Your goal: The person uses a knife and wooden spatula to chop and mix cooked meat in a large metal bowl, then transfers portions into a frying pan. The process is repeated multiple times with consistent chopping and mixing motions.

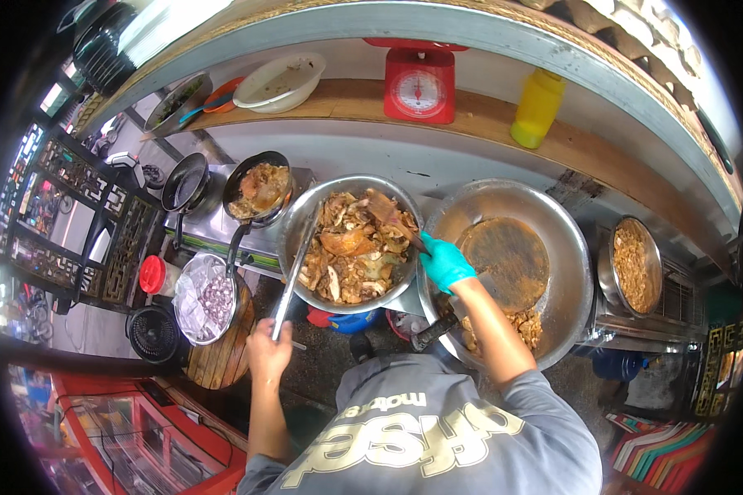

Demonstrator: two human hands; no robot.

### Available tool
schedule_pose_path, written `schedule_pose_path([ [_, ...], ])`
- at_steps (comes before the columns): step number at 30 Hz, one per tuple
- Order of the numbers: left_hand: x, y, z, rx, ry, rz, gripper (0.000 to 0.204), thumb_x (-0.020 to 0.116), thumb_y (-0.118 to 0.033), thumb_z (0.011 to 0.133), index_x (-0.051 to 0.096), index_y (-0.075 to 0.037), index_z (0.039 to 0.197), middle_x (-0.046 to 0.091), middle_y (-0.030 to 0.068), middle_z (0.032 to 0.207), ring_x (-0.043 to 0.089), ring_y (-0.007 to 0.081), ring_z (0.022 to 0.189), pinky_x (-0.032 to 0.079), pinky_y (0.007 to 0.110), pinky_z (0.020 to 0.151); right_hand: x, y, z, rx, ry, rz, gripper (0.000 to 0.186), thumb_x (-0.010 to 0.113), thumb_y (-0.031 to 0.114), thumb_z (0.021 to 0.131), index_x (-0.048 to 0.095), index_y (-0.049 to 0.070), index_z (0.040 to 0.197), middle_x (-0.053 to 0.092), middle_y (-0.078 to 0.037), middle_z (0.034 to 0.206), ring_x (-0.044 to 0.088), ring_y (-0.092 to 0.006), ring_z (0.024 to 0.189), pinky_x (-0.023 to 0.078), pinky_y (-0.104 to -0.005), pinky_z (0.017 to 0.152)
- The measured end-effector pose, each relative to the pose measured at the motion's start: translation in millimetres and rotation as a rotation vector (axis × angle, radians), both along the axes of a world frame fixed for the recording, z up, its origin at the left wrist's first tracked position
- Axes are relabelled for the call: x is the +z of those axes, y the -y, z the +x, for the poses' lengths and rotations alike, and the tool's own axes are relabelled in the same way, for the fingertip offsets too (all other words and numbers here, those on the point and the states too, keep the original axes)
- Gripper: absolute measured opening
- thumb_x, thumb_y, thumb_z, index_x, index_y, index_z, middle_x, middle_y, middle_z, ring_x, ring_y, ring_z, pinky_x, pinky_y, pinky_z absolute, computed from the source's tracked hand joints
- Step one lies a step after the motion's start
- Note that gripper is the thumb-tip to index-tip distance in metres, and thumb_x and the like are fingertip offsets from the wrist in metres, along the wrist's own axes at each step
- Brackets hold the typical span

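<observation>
Teal-gloved, the right hand is closed around the handle of a brown spatula, its blade among chopped meat in a steel bowl. The left hand (this one bare) grips a long metal utensil reaching into the same bowl.

Meat in bowl, basin right, pan left, scale on shelf behind
</observation>
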State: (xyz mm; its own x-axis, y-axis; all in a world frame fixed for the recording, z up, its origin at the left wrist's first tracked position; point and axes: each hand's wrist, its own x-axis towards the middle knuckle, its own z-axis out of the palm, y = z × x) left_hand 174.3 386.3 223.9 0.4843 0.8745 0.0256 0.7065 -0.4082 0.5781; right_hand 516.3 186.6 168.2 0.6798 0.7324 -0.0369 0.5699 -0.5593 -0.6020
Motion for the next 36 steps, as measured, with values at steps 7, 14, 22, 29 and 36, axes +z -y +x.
schedule_pose_path([
  [7,58.4,-1.3,-31.4,-0.077,-0.308,-0.141,0.025,0.065,-0.020,0.088,0.069,0.002,0.098,0.069,0.0245,0.084,0.067,0.0423,0.084,0.051,0.048,0.074,-2.0,38.3,-17.1,0.012,-0.029,-0.142,0.044,0.053,0.013,0.090,0.056,0.003,0.133,0.063,-0.024,0.119,0.062,-0.0417,0.107,0.049,-0.0498,0.093],
  [14,24.4,-9.9,-5.3,-0.124,-0.350,-0.206,0.031,0.060,-0.027,0.091,0.070,0.002,0.098,0.067,0.0292,0.092,0.065,0.0444,0.093,0.050,0.049,0.081,-37.6,-28.2,-33.4,0.047,0.130,-0.178,0.046,0.049,0.007,0.084,0.057,0.002,0.129,0.067,-0.027,0.102,0.068,-0.0406,0.091,0.054,-0.0513,0.078],
  [22,-43.5,12.2,-21.0,0.008,-0.072,-0.213,0.027,0.061,-0.023,0.092,0.071,0.002,0.095,0.068,0.0257,0.078,0.069,0.0402,0.078,0.052,0.046,0.072,-42.7,-33.8,-31.3,0.109,0.129,-0.180,0.036,0.051,0.008,0.085,0.059,-0.002,0.118,0.067,-0.026,0.103,0.066,-0.0417,0.094,0.053,-0.0502,0.080],
  [29,-40.9,30.3,1.7,-0.017,-0.042,-0.022,0.027,0.060,-0.025,0.091,0.071,-0.001,0.095,0.068,0.0246,0.082,0.067,0.0430,0.081,0.051,0.050,0.074,-48.1,-25.3,-37.4,0.209,0.081,-0.234,0.036,0.052,0.007,0.084,0.058,-0.003,0.118,0.067,-0.026,0.103,0.066,-0.0413,0.096,0.053,-0.0503,0.083],
  [36,34.9,27.6,-10.2,-0.013,-0.363,0.118,0.027,0.060,-0.023,0.089,0.068,0.002,0.085,0.067,0.0284,0.081,0.066,0.0465,0.079,0.051,0.054,0.073,-19.3,-27.8,-93.7,0.447,0.015,-0.185,0.046,0.053,0.008,0.087,0.052,-0.002,0.131,0.065,-0.028,0.106,0.066,-0.0415,0.097,0.054,-0.0492,0.082],
])
